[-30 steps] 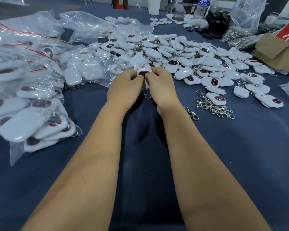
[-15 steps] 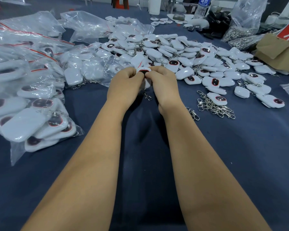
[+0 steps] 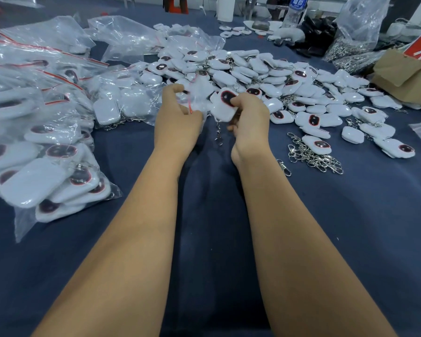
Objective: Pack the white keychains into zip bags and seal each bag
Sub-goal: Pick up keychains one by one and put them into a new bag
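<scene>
My right hand (image 3: 248, 117) grips a white keychain (image 3: 223, 107) with a dark oval face, its metal clasp (image 3: 218, 138) dangling below. My left hand (image 3: 178, 117) pinches a small clear zip bag (image 3: 197, 94) with a red seal line, right beside the keychain. Whether the keychain sits partly inside the bag is blurred. Behind both hands lies a big heap of loose white keychains (image 3: 265, 74) on the dark blue table (image 3: 350, 227).
Filled zip bags (image 3: 49, 171) are piled along the left. Empty clear bags (image 3: 124, 37) lie at the back left. Loose metal clasps (image 3: 311, 154) lie right of my right wrist. A cardboard box (image 3: 404, 71) and a water bottle (image 3: 295, 9) stand at the back right.
My hands have moved apart. The keychain has come into plain view in my right hand, and the bag has shifted left with my left hand.
</scene>
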A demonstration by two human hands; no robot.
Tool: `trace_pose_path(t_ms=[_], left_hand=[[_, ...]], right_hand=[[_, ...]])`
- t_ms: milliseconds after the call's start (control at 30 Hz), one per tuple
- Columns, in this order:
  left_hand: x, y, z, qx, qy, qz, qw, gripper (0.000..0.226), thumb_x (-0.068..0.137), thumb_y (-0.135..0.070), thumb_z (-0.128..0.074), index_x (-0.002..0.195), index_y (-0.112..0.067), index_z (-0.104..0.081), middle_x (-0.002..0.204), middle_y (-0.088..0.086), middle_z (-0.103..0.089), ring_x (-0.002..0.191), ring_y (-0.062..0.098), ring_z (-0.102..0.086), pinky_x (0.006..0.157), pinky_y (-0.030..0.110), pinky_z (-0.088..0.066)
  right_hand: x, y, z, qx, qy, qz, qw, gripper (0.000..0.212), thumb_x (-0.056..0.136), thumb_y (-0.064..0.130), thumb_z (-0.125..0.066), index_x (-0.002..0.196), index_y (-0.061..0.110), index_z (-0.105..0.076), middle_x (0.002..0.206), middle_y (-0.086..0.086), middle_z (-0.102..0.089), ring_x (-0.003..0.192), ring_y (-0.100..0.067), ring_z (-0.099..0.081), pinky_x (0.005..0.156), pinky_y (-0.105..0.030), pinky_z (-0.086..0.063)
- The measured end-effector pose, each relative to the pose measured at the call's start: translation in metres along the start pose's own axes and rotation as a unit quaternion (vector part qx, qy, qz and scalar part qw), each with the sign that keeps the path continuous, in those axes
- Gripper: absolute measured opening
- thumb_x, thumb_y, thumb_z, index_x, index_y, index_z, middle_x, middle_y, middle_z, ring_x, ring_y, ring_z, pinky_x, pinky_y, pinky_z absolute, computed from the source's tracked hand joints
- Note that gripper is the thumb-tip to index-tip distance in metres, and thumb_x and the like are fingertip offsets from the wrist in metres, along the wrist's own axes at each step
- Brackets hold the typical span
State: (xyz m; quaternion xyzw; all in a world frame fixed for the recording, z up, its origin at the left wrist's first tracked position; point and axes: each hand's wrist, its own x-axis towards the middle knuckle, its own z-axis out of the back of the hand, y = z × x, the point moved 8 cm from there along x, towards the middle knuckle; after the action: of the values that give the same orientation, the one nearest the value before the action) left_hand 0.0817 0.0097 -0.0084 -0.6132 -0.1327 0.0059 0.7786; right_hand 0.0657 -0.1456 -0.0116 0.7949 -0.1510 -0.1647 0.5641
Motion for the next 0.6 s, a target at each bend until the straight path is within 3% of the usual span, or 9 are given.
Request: trace_pose_path(t_ms=[100, 200, 333, 433, 500, 600], left_hand=[[0.003, 0.002, 0.002, 0.038, -0.011, 0.002, 0.999, 0.049, 0.083, -0.011, -0.063, 0.127, -0.023, -0.046, 0.067, -0.011, -0.055, 0.054, 0.0, -0.055, 0.057, 0.018, -0.044], [0.004, 0.0, 0.0, 0.071, -0.004, -0.001, 0.997, 0.018, 0.083, -0.013, -0.06, 0.099, -0.02, -0.064, 0.061, -0.01, -0.057, 0.044, -0.002, -0.052, 0.054, 0.022, -0.043], [0.001, -0.005, 0.005, 0.049, -0.033, -0.005, 0.998, 0.015, 0.088, -0.015, -0.055, 0.076, -0.018, -0.063, 0.061, -0.007, -0.059, 0.061, 0.018, -0.058, 0.064, 0.036, -0.051], [-0.001, -0.008, 0.016, 0.004, -0.087, -0.009, 0.996, 0.01, 0.089, -0.019, -0.057, 0.082, -0.024, -0.061, 0.069, -0.007, -0.064, 0.07, 0.019, -0.065, 0.074, 0.039, -0.057], [-0.003, -0.012, 0.02, -0.012, -0.109, -0.032, 0.993, 0.009, 0.088, -0.02, -0.059, 0.083, -0.027, -0.061, 0.063, -0.013, -0.062, 0.06, 0.008, -0.061, 0.066, 0.03, -0.054], [-0.007, -0.024, 0.017, -0.001, -0.101, -0.091, 0.991, 0.015, 0.087, -0.022, -0.06, 0.078, -0.033, -0.06, 0.057, -0.014, -0.056, 0.051, -0.001, -0.05, 0.054, 0.015, -0.041]], right_hand=[[-0.001, 0.002, -0.008, 0.143, 0.043, -0.011, 0.989, 0.02, 0.089, -0.003, -0.048, 0.075, 0.01, -0.049, 0.059, 0.0, -0.052, 0.055, -0.016, -0.049, 0.055, -0.025, -0.044], [-0.006, 0.01, -0.019, 0.169, 0.105, 0.014, 0.98, 0.018, 0.092, -0.009, -0.046, 0.085, 0.008, -0.048, 0.072, -0.009, -0.061, 0.067, -0.022, -0.062, 0.071, -0.03, -0.057], [-0.008, 0.008, -0.019, -0.006, 0.075, 0.062, 0.995, 0.014, 0.092, 0.002, -0.062, 0.09, 0.011, -0.051, 0.088, -0.014, -0.062, 0.075, -0.02, -0.064, 0.084, -0.035, -0.057], [-0.009, 0.009, -0.014, -0.137, 0.027, 0.107, 0.984, 0.019, 0.09, 0.015, -0.068, 0.085, 0.02, -0.051, 0.079, -0.003, -0.059, 0.069, -0.013, -0.056, 0.071, -0.028, -0.051], [-0.009, 0.01, -0.014, -0.186, 0.019, 0.138, 0.973, 0.023, 0.088, 0.02, -0.07, 0.084, 0.026, -0.048, 0.078, 0.003, -0.061, 0.066, -0.01, -0.054, 0.067, -0.023, -0.046], [-0.011, 0.009, -0.02, -0.238, 0.039, 0.159, 0.957, 0.02, 0.085, 0.018, -0.071, 0.082, 0.027, -0.053, 0.081, 0.004, -0.067, 0.072, -0.01, -0.062, 0.068, -0.027, -0.051]])
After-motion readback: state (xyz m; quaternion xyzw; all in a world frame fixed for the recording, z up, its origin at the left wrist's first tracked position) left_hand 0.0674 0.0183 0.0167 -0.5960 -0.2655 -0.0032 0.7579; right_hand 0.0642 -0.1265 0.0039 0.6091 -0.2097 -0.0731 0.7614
